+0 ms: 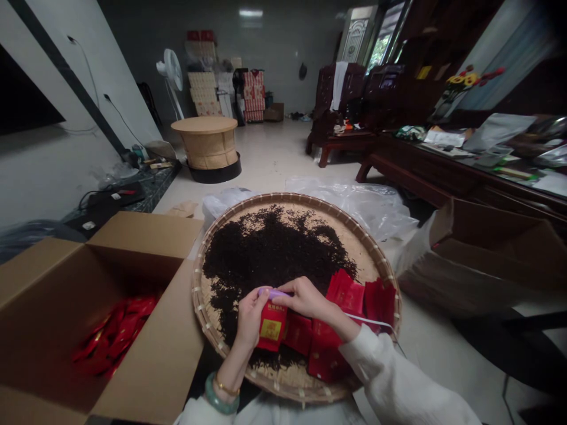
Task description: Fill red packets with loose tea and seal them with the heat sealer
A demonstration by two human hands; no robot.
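Observation:
My left hand [248,319] is closed on a red packet [271,330] with a yellow label, held upright over the tray. Across the packet's top edge lies a slim purple handheld bag sealer [274,293], gripped by my right hand [308,297]; my left fingertips also touch its far end. A white cord [370,321] shows beyond my right wrist. Below both hands, dark loose tea leaves [274,248] cover much of a round woven bamboo tray [198,295]. More red packets [346,293] lie on the tray's right side, some partly hidden by my right arm.
To the left, an open cardboard box [146,239] holds many red packets [126,324]. Another open box [478,265] stands at right, beside a dark wooden table [407,162]. Clear plastic sheeting [363,203] lies behind the tray. Farther back are a round wooden drum-like stand [208,147] and a fan [172,69].

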